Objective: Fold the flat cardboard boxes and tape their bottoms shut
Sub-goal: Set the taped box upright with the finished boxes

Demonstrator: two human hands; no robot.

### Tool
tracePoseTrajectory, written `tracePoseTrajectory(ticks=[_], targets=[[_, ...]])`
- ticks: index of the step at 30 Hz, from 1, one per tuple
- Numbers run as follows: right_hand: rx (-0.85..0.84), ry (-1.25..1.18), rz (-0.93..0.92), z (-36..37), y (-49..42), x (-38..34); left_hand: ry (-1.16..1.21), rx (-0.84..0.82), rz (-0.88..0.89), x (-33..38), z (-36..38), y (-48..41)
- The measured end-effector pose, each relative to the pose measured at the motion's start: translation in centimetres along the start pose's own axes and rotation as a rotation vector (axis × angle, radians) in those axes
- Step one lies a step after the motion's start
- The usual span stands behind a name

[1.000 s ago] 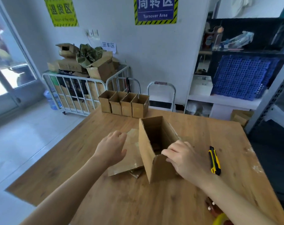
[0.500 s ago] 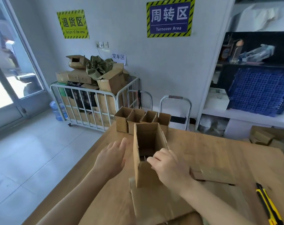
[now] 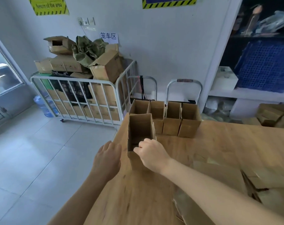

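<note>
Right hand (image 3: 151, 155) grasps the folded box (image 3: 138, 127) at its near rim: fingers curled over the edge, tips down inside the opening, thumb side hidden. Left hand (image 3: 108, 159) holds nothing, fingers straight and together, palm turned toward the box's left wall, just beside it; contact cannot be told.

The box stands upright, top open, on the wooden table (image 3: 138, 200) near the table's left edge. Its bottom is hidden, so tape cannot be checked. Just behind it is a row of four folded boxes (image 3: 171, 125), also upright and open-topped, side by side along the table's far edge. The held box overlaps the leftmost one in view; touching or not, unclear.

Flat cardboard (image 3: 268, 181) lies on the table to the right, under and beyond the right forearm.

Off the table: a white cage trolley (image 3: 82, 88) loaded with cartons against the wall, and a blue crate (image 3: 264, 65) on the shelving at right.
</note>
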State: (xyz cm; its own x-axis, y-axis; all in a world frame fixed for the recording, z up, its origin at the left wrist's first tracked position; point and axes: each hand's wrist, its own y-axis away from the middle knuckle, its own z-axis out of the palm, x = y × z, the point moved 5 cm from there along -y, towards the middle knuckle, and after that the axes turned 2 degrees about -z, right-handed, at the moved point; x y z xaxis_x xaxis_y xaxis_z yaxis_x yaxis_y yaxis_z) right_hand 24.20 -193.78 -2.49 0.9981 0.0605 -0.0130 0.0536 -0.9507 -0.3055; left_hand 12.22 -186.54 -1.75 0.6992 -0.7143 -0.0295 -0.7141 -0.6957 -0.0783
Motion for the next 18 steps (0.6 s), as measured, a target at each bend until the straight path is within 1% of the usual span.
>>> tracePoseTrajectory(ticks=[3,5,8,11,13,15,18], targets=[[-0.03,0.009,0.022,1.5,-2.7,-0.3,0.012,-0.051,-0.018,-1.4,1.6,-0.8],[-0.014,0.033,0.026,1.8,-4.4,-0.6,0.032,-0.037,-0.035,-2.4,2.2,-1.3],[0.024,0.021,0.026,2.3,-6.4,-0.9,0.074,-0.031,-0.015,-2.9,3.1,-1.7],[-0.015,0.006,0.068,3.4,-7.8,-0.4,0.111,-0.04,0.0,-2.9,3.4,-2.0],[0.005,-0.012,0.09,3.9,-8.3,0.0,0.126,-0.009,0.013,-3.0,3.2,-1.9],[-0.054,-0.004,0.096,4.0,-8.6,0.0,0.115,-0.016,0.018,-3.0,3.3,-1.7],[-0.086,0.02,0.104,3.5,-8.6,-0.1,0.103,-0.017,0.003,-3.2,3.7,-1.6]])
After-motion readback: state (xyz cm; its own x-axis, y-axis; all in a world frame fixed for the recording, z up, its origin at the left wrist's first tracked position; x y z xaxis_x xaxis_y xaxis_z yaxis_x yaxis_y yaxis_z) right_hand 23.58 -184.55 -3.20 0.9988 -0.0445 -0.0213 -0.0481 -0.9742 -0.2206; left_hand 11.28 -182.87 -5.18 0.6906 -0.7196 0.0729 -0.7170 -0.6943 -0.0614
